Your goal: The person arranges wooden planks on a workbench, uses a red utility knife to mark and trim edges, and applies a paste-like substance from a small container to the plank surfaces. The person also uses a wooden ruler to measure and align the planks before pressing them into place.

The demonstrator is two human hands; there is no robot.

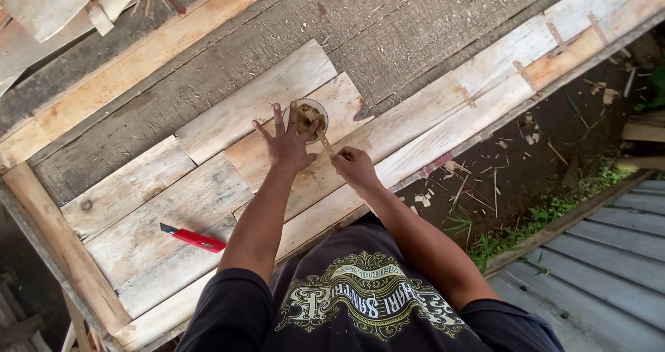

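My left hand (285,141) lies flat with fingers spread on a pale wood veneer sheet (242,151), its fingertips touching a small round bowl (311,115) of yellowish-brown paste. My right hand (352,165) pinches a thin wooden stick (323,137) whose far end dips into the bowl. Both arms reach forward from a dark printed shirt.
A red utility knife (193,238) lies on the veneer sheets at lower left. The sheets overlap across a rough grey workbench (388,26) framed by wooden battens (138,61). Dirt ground with wood scraps (512,172) and grey corrugated sheeting (609,269) are at right.
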